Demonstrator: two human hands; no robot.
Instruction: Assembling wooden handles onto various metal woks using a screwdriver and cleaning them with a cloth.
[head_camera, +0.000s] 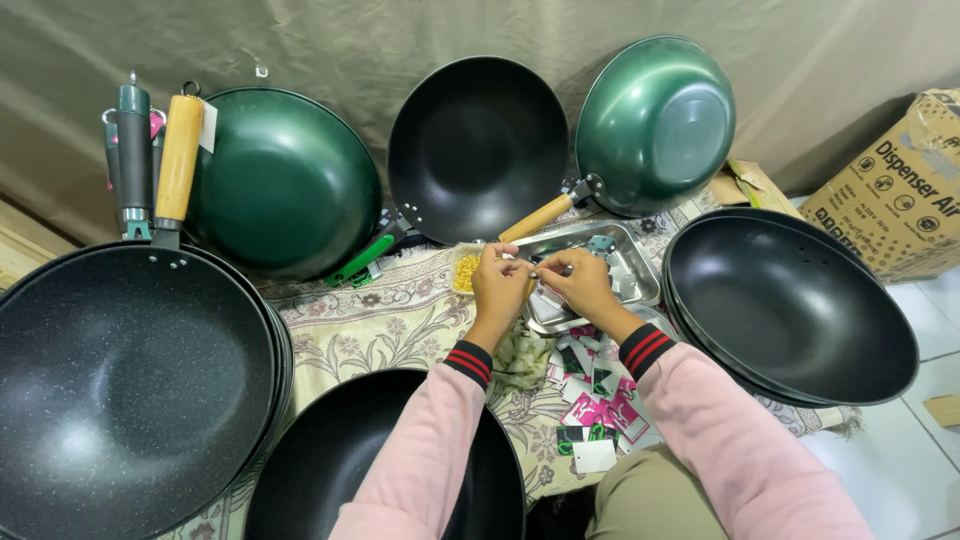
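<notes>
My left hand (499, 287) and my right hand (578, 281) meet above a shallow metal tray (636, 262), fingertips pinched together on a small pale item, too small to identify. The tray holds small cards and tags. A little heap of yellow bits (466, 272) lies just left of my left hand. More loose paper tags (597, 393), pink, green and white, lie on the patterned cloth (380, 325) under my right wrist. Both sleeves are pink with striped cuffs.
Several woks ring the cloth: a stack of black speckled ones (120, 390) at left, a black one (340, 470) near me, a black stack (790, 305) at right, two green ones (285, 180) (655, 120) and a black one (478, 145) leaning at the back. A cardboard box (895, 190) stands far right.
</notes>
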